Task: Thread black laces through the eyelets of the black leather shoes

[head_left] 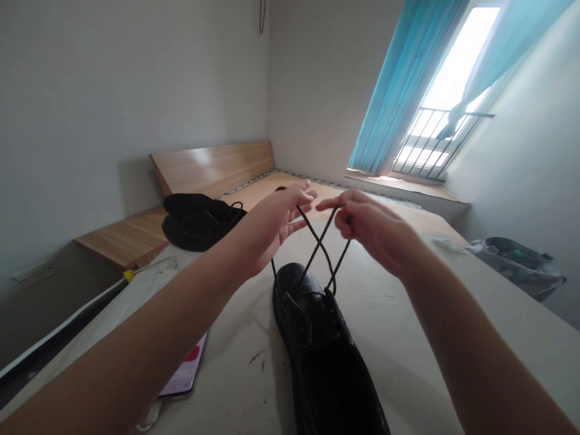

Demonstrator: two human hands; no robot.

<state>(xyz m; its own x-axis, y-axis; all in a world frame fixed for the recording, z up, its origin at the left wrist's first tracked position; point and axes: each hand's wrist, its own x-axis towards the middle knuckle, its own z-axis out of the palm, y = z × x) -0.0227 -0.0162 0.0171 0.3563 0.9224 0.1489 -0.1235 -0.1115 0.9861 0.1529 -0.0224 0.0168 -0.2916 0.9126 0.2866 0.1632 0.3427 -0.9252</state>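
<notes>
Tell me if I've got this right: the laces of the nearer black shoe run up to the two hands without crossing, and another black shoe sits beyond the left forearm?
Not quite: the laces do cross. The head view shows them making an X above the nearer shoe, between the left hand and the right hand. The rest stands.

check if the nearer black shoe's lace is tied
Untied: the thin black lace crosses between left hand and right hand, no knot visible.
</notes>
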